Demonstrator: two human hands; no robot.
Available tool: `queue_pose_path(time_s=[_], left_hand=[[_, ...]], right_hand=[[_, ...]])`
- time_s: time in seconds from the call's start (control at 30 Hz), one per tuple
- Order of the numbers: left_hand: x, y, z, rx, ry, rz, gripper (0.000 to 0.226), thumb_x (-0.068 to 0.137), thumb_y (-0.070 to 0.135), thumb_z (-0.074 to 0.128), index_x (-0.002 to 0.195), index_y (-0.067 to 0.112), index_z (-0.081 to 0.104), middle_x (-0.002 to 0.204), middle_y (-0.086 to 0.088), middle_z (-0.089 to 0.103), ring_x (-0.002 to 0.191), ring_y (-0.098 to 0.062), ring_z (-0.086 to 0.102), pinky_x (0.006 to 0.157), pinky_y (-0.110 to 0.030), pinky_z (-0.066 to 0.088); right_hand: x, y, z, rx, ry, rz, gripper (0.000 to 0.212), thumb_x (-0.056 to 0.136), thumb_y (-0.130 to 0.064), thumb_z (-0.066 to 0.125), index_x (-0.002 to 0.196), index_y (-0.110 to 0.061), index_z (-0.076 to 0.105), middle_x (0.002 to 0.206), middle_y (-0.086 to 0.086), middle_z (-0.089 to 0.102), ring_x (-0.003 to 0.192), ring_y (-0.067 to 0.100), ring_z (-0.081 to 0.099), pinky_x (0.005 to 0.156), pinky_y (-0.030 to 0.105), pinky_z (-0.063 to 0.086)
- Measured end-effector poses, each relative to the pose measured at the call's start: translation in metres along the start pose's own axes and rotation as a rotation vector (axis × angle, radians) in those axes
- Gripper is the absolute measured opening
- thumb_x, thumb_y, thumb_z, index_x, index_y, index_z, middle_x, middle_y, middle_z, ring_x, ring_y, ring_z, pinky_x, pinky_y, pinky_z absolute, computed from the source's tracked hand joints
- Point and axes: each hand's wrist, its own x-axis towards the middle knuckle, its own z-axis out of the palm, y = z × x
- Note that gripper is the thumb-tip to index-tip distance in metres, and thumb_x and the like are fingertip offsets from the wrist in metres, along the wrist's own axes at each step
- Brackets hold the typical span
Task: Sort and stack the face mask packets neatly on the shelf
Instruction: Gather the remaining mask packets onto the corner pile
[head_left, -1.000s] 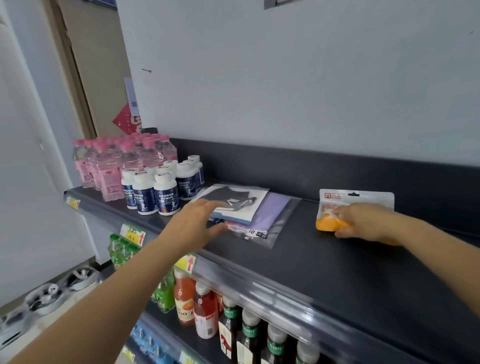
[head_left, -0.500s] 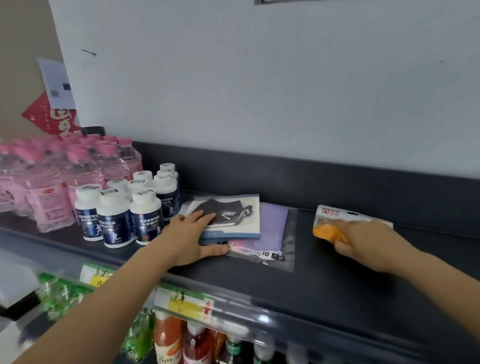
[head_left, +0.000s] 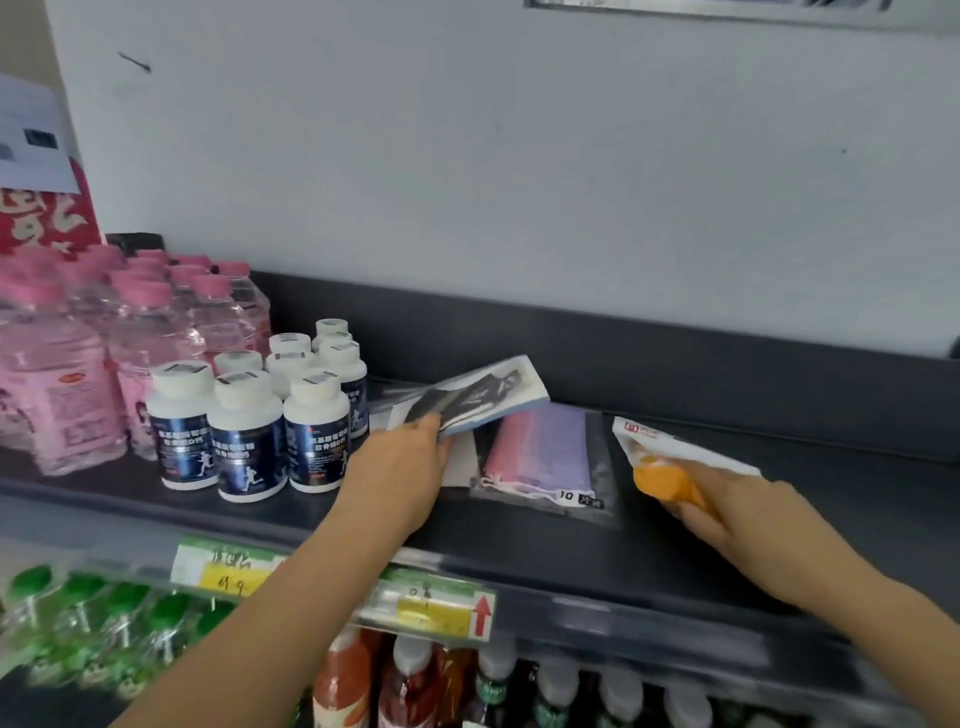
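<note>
While in left hand (head_left: 400, 470), black-mask packet (head_left: 478, 397); pink-purple masks (head_left: 540, 449) in clear bag (head_left: 602, 457).

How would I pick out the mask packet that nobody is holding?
On the dark shelf, right of the white-capped bottles, a clear packet lies flat between the hands. Its masks are pink and purple, unlike the black-and-white packet in the left hand and the orange packet in the right hand.
</note>
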Motion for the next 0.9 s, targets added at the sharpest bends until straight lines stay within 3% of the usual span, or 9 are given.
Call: queue_pose_path(time_s=[0.07,0.17,0.3,0.4,0.47,0.57,0.77,0.9], left_hand=[[-0.002,0.002,-0.002,-0.018,0.037,-0.022,0.037,0.101,0.034,0.03,0.129,0.016,0.045,0.109,-0.013,0.065,0.097,-0.037,0.06,0.076,-0.041,0.047],[-0.002,0.004,-0.004,-0.055,0.069,-0.047,0.037,0.102,0.034,0.026,0.124,0.014,0.047,0.103,-0.014,0.067,0.094,-0.037,0.062,0.071,-0.039,0.045],[-0.005,0.004,-0.011,-0.109,0.112,-0.055,0.036,0.102,0.033,0.023,0.118,0.012,0.049,0.096,-0.015,0.067,0.087,-0.037,0.062,0.069,-0.039,0.044],[-0.01,0.002,-0.014,-0.173,0.099,-0.08,0.039,0.102,0.036,0.022,0.118,0.014,0.051,0.093,-0.015,0.067,0.085,-0.037,0.061,0.068,-0.037,0.042],[-0.015,0.0,-0.017,-0.274,0.091,-0.116,0.042,0.101,0.039,0.021,0.118,0.015,0.051,0.092,-0.014,0.067,0.085,-0.037,0.06,0.07,-0.038,0.043],[-0.022,-0.001,-0.022,-0.507,0.052,-0.172,0.046,0.1,0.043,0.023,0.131,0.018,0.047,0.11,-0.013,0.065,0.101,-0.033,0.058,0.083,-0.036,0.042],[-0.024,-0.004,-0.027,-0.739,0.013,-0.244,0.051,0.101,0.042,0.023,0.141,0.014,0.039,0.138,-0.009,0.05,0.128,-0.027,0.044,0.099,-0.028,0.032],[-0.026,-0.004,-0.028,-0.771,0.034,-0.249,0.044,0.102,0.037,0.027,0.135,0.014,0.043,0.126,-0.008,0.057,0.11,-0.02,0.051,0.084,-0.022,0.032]], right_hand=[[-0.01,-0.011,0.0,0.135,0.037,0.021,0.04,0.094,-0.048,0.037,0.134,-0.045,0.034,0.11,-0.012,0.062,0.088,0.022,0.062,0.074,0.032,0.047],[-0.022,-0.023,0.004,0.239,0.054,0.079,0.051,0.094,-0.049,0.035,0.141,-0.051,0.015,0.11,-0.007,0.058,0.088,0.023,0.059,0.075,0.034,0.047],[-0.024,-0.026,0.01,0.281,0.096,0.152,0.058,0.095,-0.051,0.031,0.143,-0.05,-0.001,0.128,-0.003,0.055,0.101,0.026,0.056,0.076,0.035,0.042],[-0.018,-0.023,0.015,0.268,0.068,0.146,0.058,0.097,-0.045,0.036,0.145,-0.046,0.005,0.138,-0.006,0.048,0.117,0.025,0.05,0.076,0.033,0.04],[-0.016,-0.021,0.016,0.312,0.063,0.103,0.053,0.096,-0.044,0.039,0.142,-0.051,0.014,0.14,-0.013,0.045,0.124,0.022,0.044,0.086,0.035,0.043],[-0.016,-0.022,0.014,0.392,0.08,0.053,0.046,0.096,-0.036,0.045,0.137,-0.052,0.03,0.129,-0.026,0.044,0.124,0.015,0.043,0.091,0.029,0.039],[-0.019,-0.029,0.007,0.432,0.14,0.088,0.04,0.097,-0.028,0.045,0.135,-0.037,0.041,0.116,-0.021,0.045,0.105,0.008,0.045,0.082,0.019,0.03],[-0.022,-0.032,0.007,0.411,0.131,0.206,0.034,0.096,-0.039,0.037,0.129,-0.03,0.044,0.108,-0.003,0.055,0.086,0.019,0.047,0.07,0.03,0.037]])
